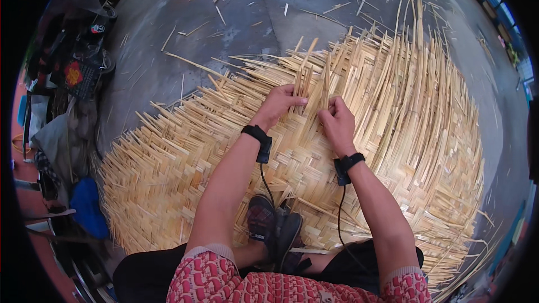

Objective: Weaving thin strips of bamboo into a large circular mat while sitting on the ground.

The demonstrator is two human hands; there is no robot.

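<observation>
A large mat of woven pale-yellow split strips [303, 163] is spread on the floor beneath me, its loose strip ends fanning out along the far side. My left hand [279, 105] is closed on a few upright strips [303, 81], thumb pressed across them. Just to its right, my right hand [338, 123] pinches another bundle of strips [325, 81] that stands up from the weave. Both hands work over the middle of the mat, a small gap between them. Each wrist wears a black strap with a small box and a cable.
My shoes [263, 219] rest on the near part of the mat. Scattered strip scraps [220, 15] lie on the grey floor [140, 33] beyond it. Dark wheeled equipment [84, 62] and a blue object [90, 207] stand along the left. Longer strips [420, 22] stick out at the far right.
</observation>
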